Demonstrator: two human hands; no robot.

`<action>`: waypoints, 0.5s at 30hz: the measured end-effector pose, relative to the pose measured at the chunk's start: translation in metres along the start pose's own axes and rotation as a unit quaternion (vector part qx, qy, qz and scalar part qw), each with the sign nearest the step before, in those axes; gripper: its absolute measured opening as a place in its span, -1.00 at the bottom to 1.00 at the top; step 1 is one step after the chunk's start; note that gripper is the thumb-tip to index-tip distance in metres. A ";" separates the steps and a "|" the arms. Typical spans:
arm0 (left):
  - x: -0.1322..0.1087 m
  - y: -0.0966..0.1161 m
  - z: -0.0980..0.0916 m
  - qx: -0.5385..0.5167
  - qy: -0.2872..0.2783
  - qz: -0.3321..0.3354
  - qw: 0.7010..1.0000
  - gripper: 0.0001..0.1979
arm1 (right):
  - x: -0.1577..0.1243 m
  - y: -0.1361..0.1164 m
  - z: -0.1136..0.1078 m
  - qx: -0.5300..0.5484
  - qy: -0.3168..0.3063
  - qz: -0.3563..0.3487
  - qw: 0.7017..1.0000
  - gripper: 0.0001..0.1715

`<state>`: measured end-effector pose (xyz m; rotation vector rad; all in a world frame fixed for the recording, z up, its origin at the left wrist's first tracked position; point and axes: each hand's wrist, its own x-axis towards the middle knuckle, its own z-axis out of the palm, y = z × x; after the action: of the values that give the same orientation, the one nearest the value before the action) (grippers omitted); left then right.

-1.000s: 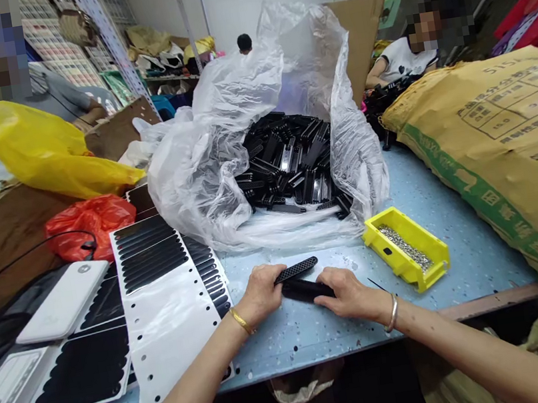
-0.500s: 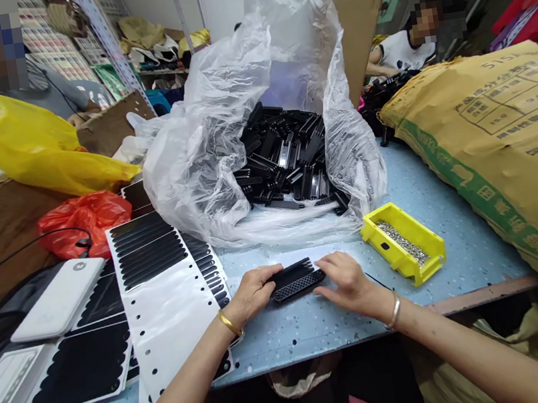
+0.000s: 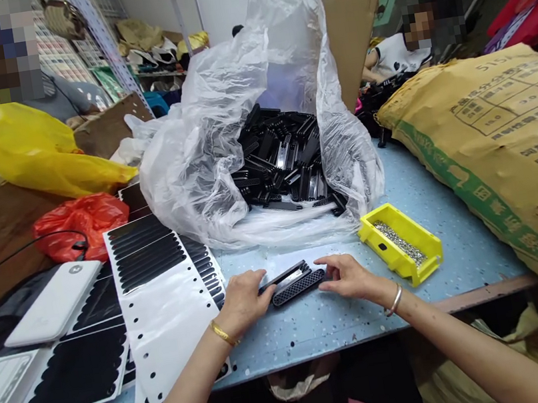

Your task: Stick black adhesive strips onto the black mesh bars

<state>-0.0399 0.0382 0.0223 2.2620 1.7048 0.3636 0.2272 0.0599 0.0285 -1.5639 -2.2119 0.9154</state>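
Several narrow black plastic strips lie side by side in front of me, the nearest one with a dotted texture [image 3: 298,287]. Behind it, another black strip [image 3: 287,273] shows a shiny patch along its face. My left hand [image 3: 244,303] pinches the left end of the strips between thumb and fingers, and its fingers partly cover that end. At the right end, my right hand [image 3: 348,276] has thumb and forefinger apart, its thumb close to the dotted strip's tip. Whether it touches cannot be made out.
A clear plastic bag [image 3: 194,172] full of black strips stands behind. At right are a yellow bin [image 3: 431,251] of small metal parts and a large yellow sack [image 3: 493,148]. Sheets of black stickers [image 3: 149,260] and a white power bank [image 3: 54,304] lie left. Two people sit beyond.
The strips have spread apart, showing a shiny face behind the dotted one. My right hand's fingers have come off the strips' right end. The left hand has shifted slightly left.
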 end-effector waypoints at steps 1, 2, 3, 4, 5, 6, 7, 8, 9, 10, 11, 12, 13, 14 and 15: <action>0.000 0.000 -0.001 0.012 -0.026 0.014 0.999 -0.74 | -0.001 -0.002 -0.002 -0.007 -0.008 -0.004 1.000 -0.51; 0.001 0.000 -0.001 0.018 -0.046 0.026 0.998 -0.76 | -0.002 -0.003 -0.004 -0.007 -0.013 -0.007 1.000 -0.59; 0.002 0.000 -0.001 0.023 -0.057 0.032 0.998 -0.77 | -0.004 -0.005 -0.007 0.000 -0.019 -0.007 1.000 -0.70; 0.002 0.000 0.000 0.027 -0.059 0.033 0.997 -0.77 | -0.007 -0.006 -0.009 0.018 -0.032 0.000 0.999 -0.80; 0.002 0.001 0.001 0.028 -0.052 0.030 0.998 -0.77 | -0.010 -0.007 -0.012 0.045 -0.060 0.015 0.997 -0.86; 0.002 0.002 0.001 0.026 -0.039 0.025 0.999 -0.78 | -0.012 -0.008 -0.014 0.076 -0.102 0.041 0.991 -0.85; 0.000 0.003 0.002 0.022 -0.022 0.021 0.999 -0.78 | -0.015 -0.008 -0.017 0.101 -0.148 0.073 0.981 -0.79; -0.003 0.004 0.002 0.017 -0.003 0.023 1.000 -0.78 | -0.017 -0.009 -0.019 0.110 -0.186 0.105 0.971 -0.73; -0.007 0.004 0.002 0.012 0.016 0.032 0.999 -0.78 | -0.019 -0.009 -0.021 0.098 -0.204 0.123 0.966 -0.70; -0.012 0.005 0.002 0.008 0.034 0.047 0.998 -0.78 | -0.020 -0.009 -0.022 0.061 -0.196 0.124 0.971 -0.68; -0.017 0.005 0.002 0.006 0.049 0.066 0.997 -0.77 | -0.022 -0.008 -0.023 0.002 -0.163 0.109 0.981 -0.68; -0.023 0.004 0.004 0.006 0.060 0.084 0.995 -0.75 | -0.024 -0.007 -0.024 -0.067 -0.117 0.087 0.987 -0.68; -0.028 0.004 0.005 0.009 0.066 0.099 0.993 -0.71 | -0.026 -0.006 -0.024 -0.132 -0.071 0.061 0.987 -0.69; -0.033 0.003 0.008 0.012 0.066 0.108 0.992 -0.67 | -0.028 -0.005 -0.024 -0.185 -0.028 0.038 0.982 -0.68; -0.037 0.002 0.011 0.016 0.062 0.109 0.992 -0.65 | -0.031 -0.005 -0.023 -0.224 0.010 0.018 0.974 -0.66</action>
<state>-0.0437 0.0015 0.0119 2.5057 1.5306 0.5378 0.2481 0.0382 0.0529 -1.7894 -2.5046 0.4165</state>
